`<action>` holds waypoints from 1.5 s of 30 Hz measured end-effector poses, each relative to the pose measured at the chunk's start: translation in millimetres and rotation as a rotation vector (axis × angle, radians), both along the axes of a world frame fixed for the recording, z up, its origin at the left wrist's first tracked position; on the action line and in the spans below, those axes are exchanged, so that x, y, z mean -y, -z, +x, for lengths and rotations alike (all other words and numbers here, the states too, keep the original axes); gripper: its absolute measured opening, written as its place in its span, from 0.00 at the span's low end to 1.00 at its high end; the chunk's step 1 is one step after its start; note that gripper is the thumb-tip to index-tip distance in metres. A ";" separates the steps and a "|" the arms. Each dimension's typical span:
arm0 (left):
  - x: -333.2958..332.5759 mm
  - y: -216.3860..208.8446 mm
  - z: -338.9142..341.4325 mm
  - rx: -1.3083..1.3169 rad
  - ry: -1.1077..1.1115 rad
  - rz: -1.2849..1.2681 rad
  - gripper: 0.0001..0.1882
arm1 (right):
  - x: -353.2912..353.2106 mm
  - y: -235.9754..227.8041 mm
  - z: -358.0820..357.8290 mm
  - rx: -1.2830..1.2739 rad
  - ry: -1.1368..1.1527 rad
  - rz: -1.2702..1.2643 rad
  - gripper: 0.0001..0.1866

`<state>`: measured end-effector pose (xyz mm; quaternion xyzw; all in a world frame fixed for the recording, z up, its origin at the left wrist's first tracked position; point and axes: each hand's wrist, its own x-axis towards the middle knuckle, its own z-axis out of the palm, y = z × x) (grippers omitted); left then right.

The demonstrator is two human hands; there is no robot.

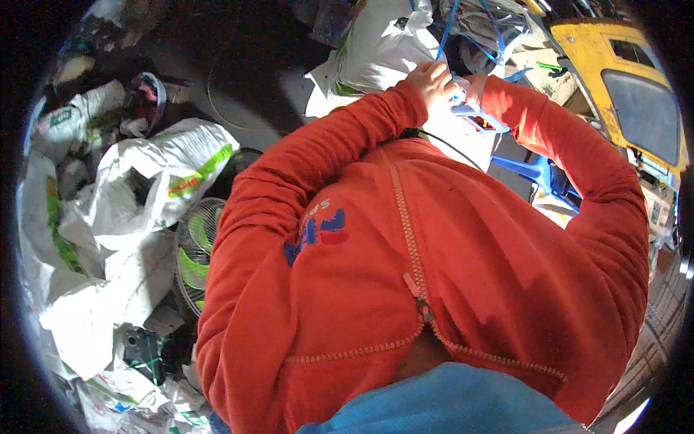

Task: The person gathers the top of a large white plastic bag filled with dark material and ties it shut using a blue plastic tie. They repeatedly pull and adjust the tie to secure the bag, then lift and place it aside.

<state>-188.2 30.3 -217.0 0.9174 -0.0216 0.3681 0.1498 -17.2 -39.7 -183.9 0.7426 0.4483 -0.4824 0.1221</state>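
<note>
My left hand (432, 84) is raised at the upper middle, its fingers curled and closed. My right hand (474, 88) meets it from the right, mostly covered by the red sleeve cuff, with its fingers bent inward. Between them is a small whitish-blue piece (458, 92), too small and overexposed to name. Just below the hands shows a blue-edged flat piece (480, 118); whether a hand holds it I cannot tell. Behind my left hand stands a full white sack (387, 47), and blue straps (450, 29) hang by the fingertips.
White plastic sacks (163, 163) with green bands are heaped on the left, beside a fan (192, 253) with green blades. At the right leans a yellow panel (578, 54) with a dark window. A blue plastic part (536, 173) lies beneath my right forearm.
</note>
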 end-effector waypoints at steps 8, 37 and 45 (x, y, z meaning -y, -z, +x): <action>-12.1 -9.4 5.9 -0.178 0.087 0.067 0.07 | 32.2 -50.6 -32.9 0.209 -0.139 0.877 0.13; 1.8 -52.8 -16.7 0.169 0.304 -0.945 0.12 | 37.8 -137.9 -101.8 -0.539 0.522 1.310 0.14; 1.8 -64.9 9.5 0.162 0.021 -0.942 0.05 | -18.2 -178.6 -54.0 -0.776 0.477 1.233 0.12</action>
